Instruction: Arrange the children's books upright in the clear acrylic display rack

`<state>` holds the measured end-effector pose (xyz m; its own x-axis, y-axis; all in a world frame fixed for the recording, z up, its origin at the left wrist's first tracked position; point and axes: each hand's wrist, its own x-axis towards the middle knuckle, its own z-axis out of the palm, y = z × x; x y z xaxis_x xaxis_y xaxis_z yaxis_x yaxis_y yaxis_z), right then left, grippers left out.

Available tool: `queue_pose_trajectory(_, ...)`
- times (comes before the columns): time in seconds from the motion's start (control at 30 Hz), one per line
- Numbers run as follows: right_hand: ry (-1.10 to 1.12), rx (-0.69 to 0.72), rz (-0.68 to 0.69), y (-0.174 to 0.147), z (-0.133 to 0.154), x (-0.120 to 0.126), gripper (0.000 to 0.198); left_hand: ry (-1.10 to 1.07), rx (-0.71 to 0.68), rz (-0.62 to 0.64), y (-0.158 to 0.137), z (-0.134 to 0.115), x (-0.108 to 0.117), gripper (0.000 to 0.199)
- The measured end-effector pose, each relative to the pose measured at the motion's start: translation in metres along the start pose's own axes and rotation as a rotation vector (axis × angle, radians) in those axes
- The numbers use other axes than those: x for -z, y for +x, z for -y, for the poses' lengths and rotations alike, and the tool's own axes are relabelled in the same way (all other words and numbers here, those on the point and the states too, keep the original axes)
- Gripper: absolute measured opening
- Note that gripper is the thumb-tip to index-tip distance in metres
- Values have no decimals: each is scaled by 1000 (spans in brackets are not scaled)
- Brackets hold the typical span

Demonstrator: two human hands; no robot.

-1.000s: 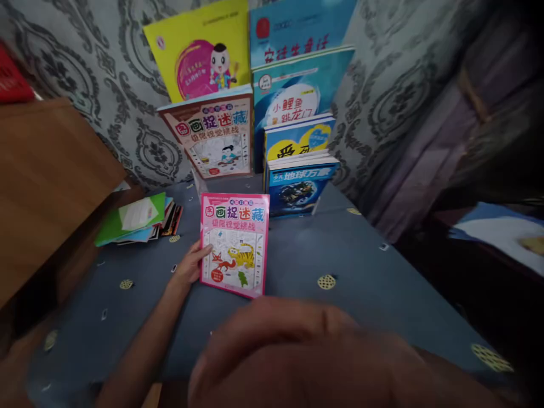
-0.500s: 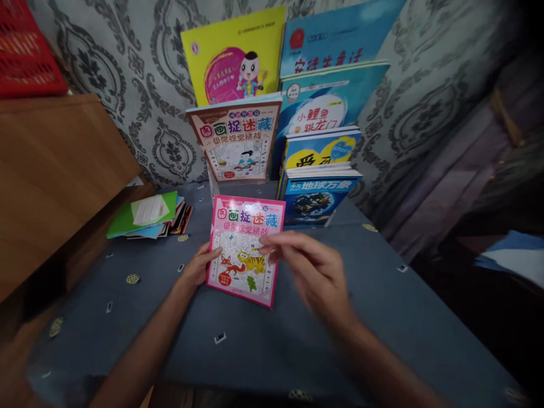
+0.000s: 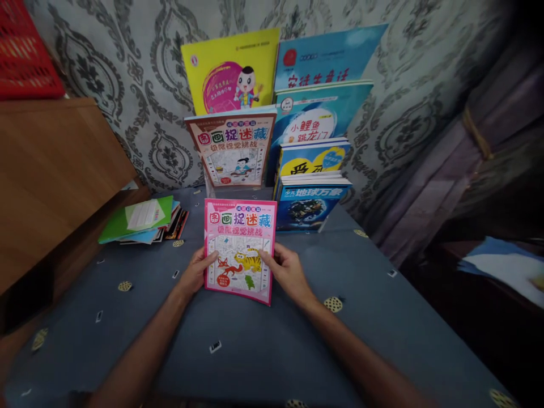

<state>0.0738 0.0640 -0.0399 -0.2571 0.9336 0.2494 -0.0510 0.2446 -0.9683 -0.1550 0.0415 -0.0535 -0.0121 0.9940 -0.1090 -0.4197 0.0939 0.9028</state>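
A pink picture book (image 3: 240, 272) with a fox and a yellow tiger on its cover is held upright, tilted back a little, over the dark table. My left hand (image 3: 196, 272) grips its left edge, thumb on the front cover and fingers behind. At the right edge my right hand (image 3: 289, 272) does the same, its fingers hidden behind the book. Just beyond stands a brown picture book (image 3: 204, 150) of similar design, leaning in front of a yellow book (image 3: 191, 73).
Blue books stand to the right, among them a book with a globe (image 3: 306, 218) in front. At the left lies a stack of books (image 3: 114, 224) with a green one on top. Further left are a wooden cabinet (image 3: 55, 181) and a red basket (image 3: 25, 62).
My right hand, which hovered in front of the pink book's right side, has moved to its right edge and taken hold. The camera view has shifted slightly.
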Motion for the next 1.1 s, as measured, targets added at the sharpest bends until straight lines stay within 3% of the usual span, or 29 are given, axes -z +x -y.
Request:
queue_pose_trajectory(0.2,-345,227,-89,-9,6,8,36,45,-100,19,-6,0,-7,55)
queue_pose_trajectory(0.3,-406,279,-96,-10,5,8,34,47,-94,33,-7,0,-9,54)
queue_pose_trajectory(0.67,-386,200,-29,-11,-1,10,31,57,-67,10,-4,6,-5,48)
queue_pose_trajectory(0.9,-356,191,27,-8,5,13,37,245,-116,87,-3,0,6,49)
queue_pose_trajectory(1.1,-295,148,51,2,1,14,44,331,-174,84,1,-10,0,58)
